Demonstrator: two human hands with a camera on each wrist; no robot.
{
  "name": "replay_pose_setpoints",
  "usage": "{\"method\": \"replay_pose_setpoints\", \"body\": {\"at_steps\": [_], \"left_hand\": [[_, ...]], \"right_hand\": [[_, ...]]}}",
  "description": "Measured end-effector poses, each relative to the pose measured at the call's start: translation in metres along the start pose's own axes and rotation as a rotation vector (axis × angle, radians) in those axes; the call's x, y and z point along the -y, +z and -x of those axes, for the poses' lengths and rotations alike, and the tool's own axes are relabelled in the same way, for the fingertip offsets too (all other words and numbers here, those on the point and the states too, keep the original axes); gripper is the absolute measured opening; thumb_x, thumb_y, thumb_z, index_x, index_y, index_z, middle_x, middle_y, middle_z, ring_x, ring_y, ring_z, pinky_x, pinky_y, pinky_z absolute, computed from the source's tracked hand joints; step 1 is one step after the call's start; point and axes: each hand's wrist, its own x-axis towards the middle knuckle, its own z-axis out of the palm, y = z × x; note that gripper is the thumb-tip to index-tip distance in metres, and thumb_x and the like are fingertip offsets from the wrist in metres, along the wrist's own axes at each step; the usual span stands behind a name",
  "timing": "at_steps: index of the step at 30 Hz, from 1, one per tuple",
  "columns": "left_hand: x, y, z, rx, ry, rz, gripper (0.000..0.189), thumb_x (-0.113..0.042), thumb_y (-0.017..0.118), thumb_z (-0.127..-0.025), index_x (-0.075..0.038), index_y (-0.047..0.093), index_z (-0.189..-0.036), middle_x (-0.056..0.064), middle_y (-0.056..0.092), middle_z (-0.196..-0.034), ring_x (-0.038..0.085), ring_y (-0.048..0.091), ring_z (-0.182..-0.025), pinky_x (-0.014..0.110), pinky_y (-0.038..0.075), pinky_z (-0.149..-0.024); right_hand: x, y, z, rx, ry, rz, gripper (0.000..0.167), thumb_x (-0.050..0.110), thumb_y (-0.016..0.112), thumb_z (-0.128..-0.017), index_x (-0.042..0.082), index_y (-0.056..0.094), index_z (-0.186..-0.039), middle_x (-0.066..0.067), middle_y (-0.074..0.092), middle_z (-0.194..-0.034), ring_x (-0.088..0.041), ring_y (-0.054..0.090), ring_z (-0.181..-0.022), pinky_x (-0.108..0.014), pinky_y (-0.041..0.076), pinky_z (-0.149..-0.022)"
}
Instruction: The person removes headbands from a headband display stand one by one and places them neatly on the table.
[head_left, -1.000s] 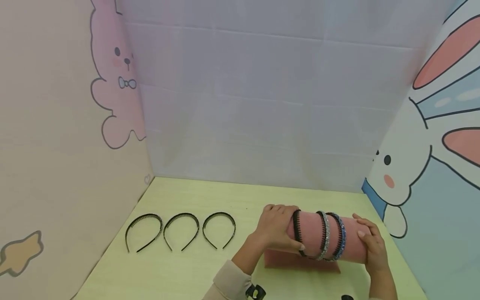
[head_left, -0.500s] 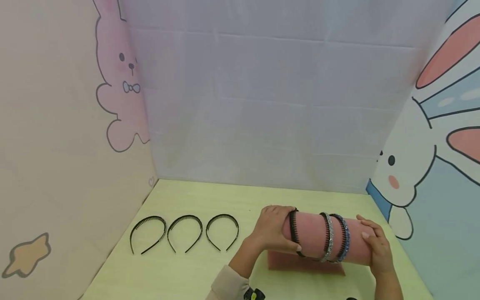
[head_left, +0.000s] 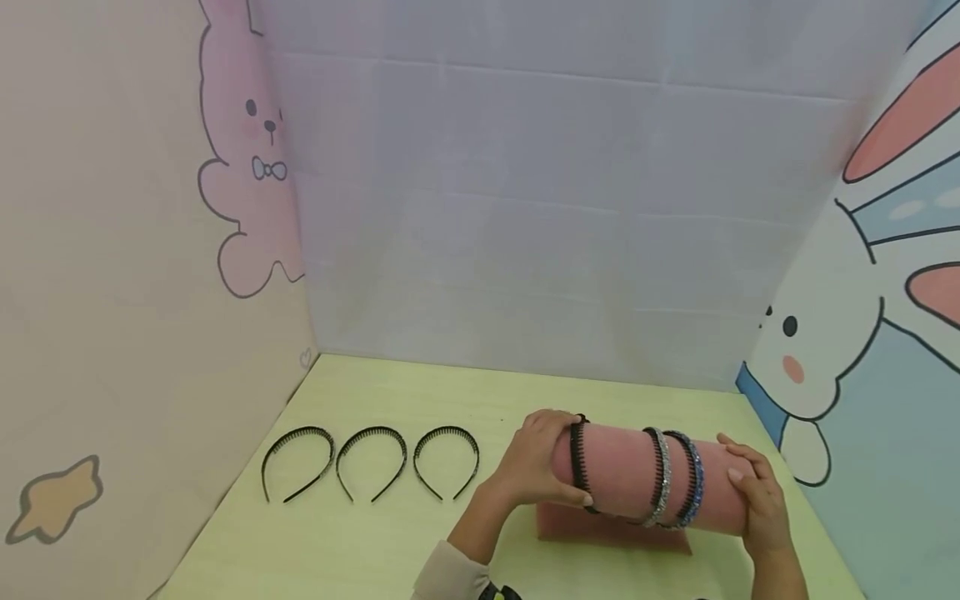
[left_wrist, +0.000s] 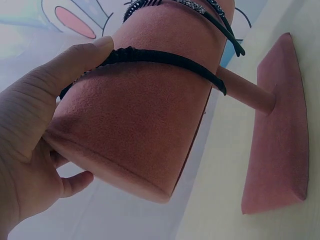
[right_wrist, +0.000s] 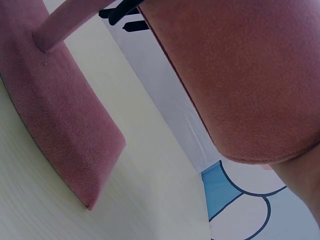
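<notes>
A pink fabric headband display roll (head_left: 618, 467) lies sideways on a short post over its pink base (left_wrist: 280, 130). Near its left end, my left hand (head_left: 528, 460) holds a black toothed headband (left_wrist: 160, 57), thumb on the front and fingers at the top back. My right hand (head_left: 763, 504) grips the roll's right end, thumb in front and fingers behind; the right wrist view shows only a bit of it past the roll. Between the hands, a silver glittery headband (head_left: 662, 479) and a blue glittery headband (head_left: 697, 479) sit around the roll, close together.
Left of the stand, three black toothed headbands, a left one (head_left: 303, 430), a middle one (head_left: 375, 431) and a right one (head_left: 447, 430), lie in a row on the pale yellow table (head_left: 337, 550). Walls with cartoon rabbits border the table's sides; a plain pale sheet hangs behind.
The black headband in my left hand has slid left along the roll, away from the silver one. My right hand keeps its grip on the right end. The head view has shifted slightly.
</notes>
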Motion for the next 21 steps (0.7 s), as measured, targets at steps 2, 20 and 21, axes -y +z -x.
{"method": "replay_pose_setpoints", "body": {"at_steps": [2, 20, 21], "left_hand": [[0.003, 0.001, 0.002, -0.004, 0.002, 0.037, 0.099, -0.048, 0.088, -0.052, -0.022, 0.041, -0.136, -0.003, 0.039, -0.138, 0.016, 0.027, -0.131, 0.040, 0.031, -0.101], [0.018, -0.001, 0.013, -0.062, 0.017, 0.201, 0.096, -0.039, 0.091, -0.051, -0.020, 0.041, -0.131, 0.003, 0.033, -0.144, 0.018, 0.033, -0.130, 0.042, 0.035, -0.099], [0.019, -0.001, 0.013, -0.059, 0.020, 0.205, 0.096, -0.039, 0.091, -0.051, -0.020, 0.041, -0.130, 0.002, 0.032, -0.145, 0.018, 0.033, -0.130, 0.041, 0.035, -0.099]], "right_hand": [[0.000, 0.000, 0.001, -0.002, 0.004, -0.001, 0.029, 0.001, 0.038, -0.096, 0.003, 0.050, -0.122, 0.010, 0.055, -0.126, -0.010, 0.040, -0.118, -0.024, 0.028, -0.088], [0.001, 0.002, 0.000, -0.015, -0.008, 0.011, 0.027, -0.001, 0.037, -0.095, 0.001, 0.051, -0.119, 0.008, 0.056, -0.124, -0.012, 0.040, -0.118, -0.024, 0.028, -0.088], [0.001, 0.002, 0.000, -0.016, -0.009, 0.013, 0.027, -0.001, 0.037, -0.095, 0.000, 0.051, -0.119, 0.008, 0.056, -0.124, -0.012, 0.040, -0.118, -0.024, 0.028, -0.088]]}}
